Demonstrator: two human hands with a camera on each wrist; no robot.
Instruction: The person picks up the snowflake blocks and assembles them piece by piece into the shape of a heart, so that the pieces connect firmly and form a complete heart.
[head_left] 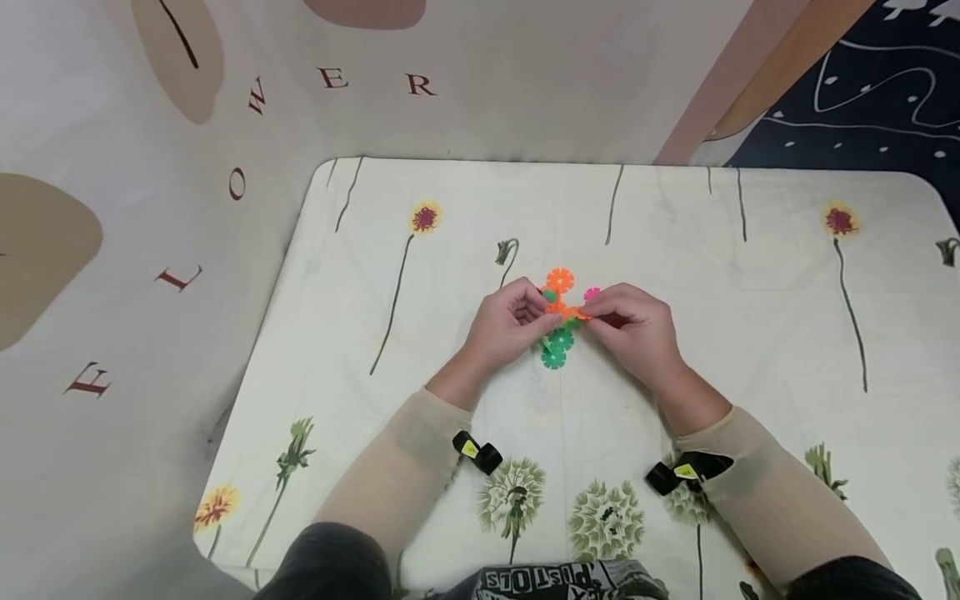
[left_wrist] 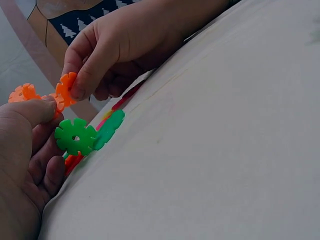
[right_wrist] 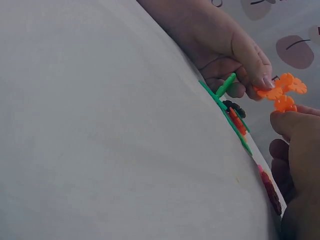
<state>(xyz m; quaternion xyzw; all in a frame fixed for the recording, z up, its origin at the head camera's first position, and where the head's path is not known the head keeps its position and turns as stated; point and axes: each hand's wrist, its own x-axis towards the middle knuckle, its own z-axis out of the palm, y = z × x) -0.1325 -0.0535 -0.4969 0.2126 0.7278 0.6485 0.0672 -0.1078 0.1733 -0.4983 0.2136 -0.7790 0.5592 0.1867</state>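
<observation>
My left hand (head_left: 504, 323) pinches a joined cluster of notched orange plastic discs (head_left: 560, 280) between thumb and fingers. Opposite it, my right hand (head_left: 636, 332) pinches an orange disc (left_wrist: 66, 90) at the cluster's right side; the discs meet between the two hands. Green notched discs (head_left: 554, 357) lie just below the hands, and in the left wrist view two of them are joined at an angle. A pink disc (head_left: 592, 294) shows behind the right fingers. In the right wrist view, a black disc (right_wrist: 235, 108) and a dark red disc (right_wrist: 270, 194) lie beneath the hands.
The table (head_left: 750, 333) has a white cloth printed with flowers and dandelions. A pale wall covering (head_left: 525, 100) with printed letters rises behind and to the left. Dark patterned fabric (head_left: 877, 108) is at the back right. Black wrist cameras (head_left: 477, 452) sit on both forearms.
</observation>
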